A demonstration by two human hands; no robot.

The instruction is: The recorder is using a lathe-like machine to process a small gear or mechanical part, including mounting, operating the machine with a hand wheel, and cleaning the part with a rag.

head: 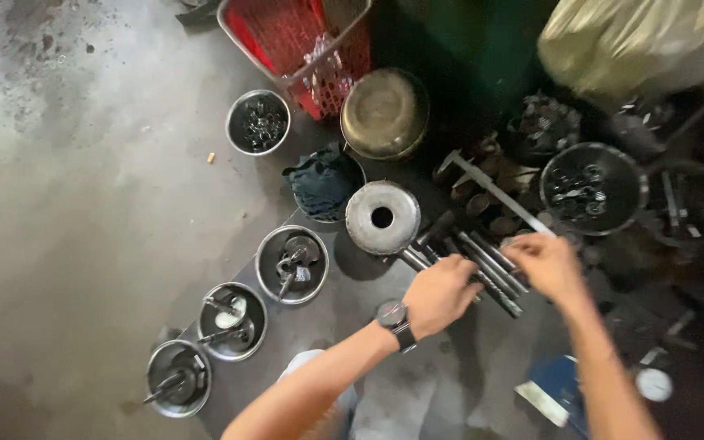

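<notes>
Both hands work over a bundle of dark metal rods point(482, 265) lying side by side on the floor point(83, 187), just right of a round metal disc point(382, 217) with a centre hole.

Left hand point(440, 295): wears a wristwatch point(393, 315). The fingers are curled down onto the near ends of the rods; the picture is blurred, so whether they actually grip a rod cannot be told.

Right hand point(549, 265): rests on the far side of the same bundle, fingers bent over the rod ends. Grip state likewise cannot be told.

Surroundings:
- Three steel bowls stand in a diagonal row left of the hands: the nearest bowl point(178, 378), the middle bowl point(233, 320) and the upper bowl point(292, 264). Each holds dark metal parts.
- A fourth bowl point(258, 122) with small dark pieces stands farther up, beside a red basket point(303, 49).
- A brass-coloured pan point(385, 112) sits just right of the basket.
- A dark cloth point(321, 183) lies in a bowl between the pan and the disc.
- A round tray point(593, 187) of small metal parts sits above the right hand, and a pale flat bar point(499, 194) runs diagonally between tray and disc.
- A dial gauge point(654, 385) lies at lower right, near a blue object point(560, 387).
</notes>
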